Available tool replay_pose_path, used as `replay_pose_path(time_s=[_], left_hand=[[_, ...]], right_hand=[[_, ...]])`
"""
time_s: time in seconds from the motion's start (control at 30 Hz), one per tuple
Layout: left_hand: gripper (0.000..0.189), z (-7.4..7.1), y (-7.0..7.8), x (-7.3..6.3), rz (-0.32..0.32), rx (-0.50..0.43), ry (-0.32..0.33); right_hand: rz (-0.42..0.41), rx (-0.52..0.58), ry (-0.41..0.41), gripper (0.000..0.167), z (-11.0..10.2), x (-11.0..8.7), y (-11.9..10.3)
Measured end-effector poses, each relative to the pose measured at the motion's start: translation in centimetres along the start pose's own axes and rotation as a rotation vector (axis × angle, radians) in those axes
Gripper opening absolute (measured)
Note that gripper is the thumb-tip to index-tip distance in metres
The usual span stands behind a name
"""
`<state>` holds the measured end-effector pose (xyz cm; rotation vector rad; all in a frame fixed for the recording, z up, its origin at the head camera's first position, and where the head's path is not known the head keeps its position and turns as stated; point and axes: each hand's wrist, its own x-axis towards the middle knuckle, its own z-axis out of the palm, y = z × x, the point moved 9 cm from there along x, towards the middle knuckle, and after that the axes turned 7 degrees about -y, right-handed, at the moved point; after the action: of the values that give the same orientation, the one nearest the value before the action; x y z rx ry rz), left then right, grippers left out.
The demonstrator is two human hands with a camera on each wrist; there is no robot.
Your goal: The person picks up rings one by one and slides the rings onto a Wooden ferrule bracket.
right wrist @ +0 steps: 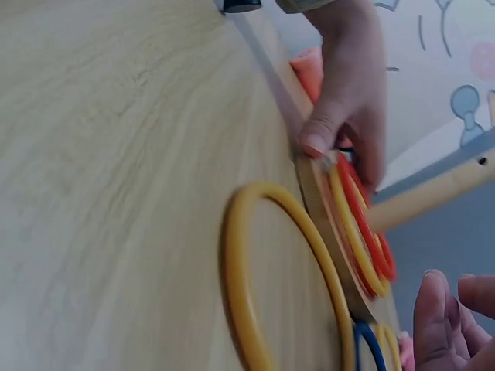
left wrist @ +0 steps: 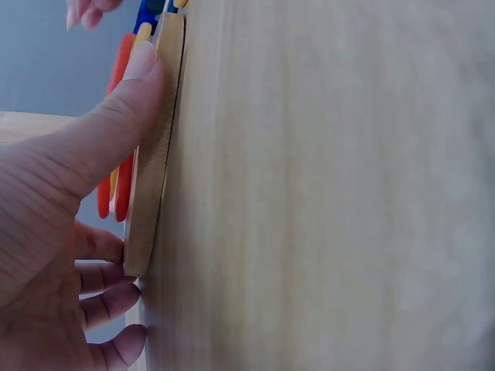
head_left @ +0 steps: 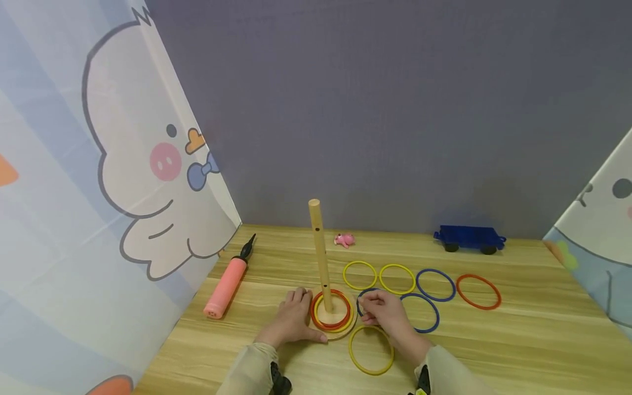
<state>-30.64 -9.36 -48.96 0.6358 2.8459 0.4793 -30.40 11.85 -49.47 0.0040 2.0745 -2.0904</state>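
Observation:
A wooden ring-toss stand (head_left: 321, 252) has red and yellow rings (head_left: 314, 317) stacked round its upright peg. My left hand (head_left: 292, 321) grips the edge of its round base (left wrist: 147, 201), thumb at the front and fingers round the left side. Just right of the base, my right hand (head_left: 390, 318) hovers over a blue ring (right wrist: 370, 344) that lies on the table, partly hidden in the head view. Nothing shows between the right thumb and fingertips in the right wrist view. Nearer me lies a yellow ring (head_left: 351, 351), apart from the hand.
Two yellow rings (head_left: 344, 272), blue rings (head_left: 438, 318) and a red ring (head_left: 500, 299) lie flat to the right. A pink pump (head_left: 227, 288) lies at left. At the back are a small pink toy (head_left: 344, 240) and a blue toy wagon (head_left: 469, 237).

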Motion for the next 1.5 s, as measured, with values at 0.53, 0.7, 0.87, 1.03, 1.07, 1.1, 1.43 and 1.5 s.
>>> replay_pose_path(time_s=[0.53,0.7,0.87,1.03,1.07,1.1,1.43,1.5], left_hand=[[0.118,0.0,-0.1,0.1,0.012,-0.015,0.0],[0.118,0.0,-0.2,0.2,0.014,-0.009,-0.001],[0.118,0.0,-0.3,0.1,0.015,-0.016,-0.002],[0.117,-0.1,-0.2,0.1,0.019,-0.019,0.004],[0.118,-0.2,-0.2,0.1,0.018,-0.016,0.004],[0.118,-0.2,-0.2,0.1,0.019,-0.015,0.005],[0.117,-0.2,-0.1,0.0,0.019,-0.029,0.002],[0.118,-0.2,0.0,0.0,0.02,-0.03,-0.001]], right_hand=[[0.037,-0.026,0.107,0.022,-9.7,-2.6,-1.1],[0.013,-0.035,0.131,0.025,-12.7,-3.3,-1.0],[0.039,-0.08,0.174,0.026,-15.9,-4.0,-0.3],[0.103,-0.093,0.199,0.02,-19.2,-4.5,0.8],[0.106,-0.108,0.204,0.021,-19.8,-4.5,0.9],[0.11,-0.12,0.215,0.022,-20.4,-4.6,1.0],[0.144,-0.295,0.298,0.033,-25.6,-4.4,1.4],[0.157,-0.299,0.322,0.032,-26.4,-4.3,1.6]])
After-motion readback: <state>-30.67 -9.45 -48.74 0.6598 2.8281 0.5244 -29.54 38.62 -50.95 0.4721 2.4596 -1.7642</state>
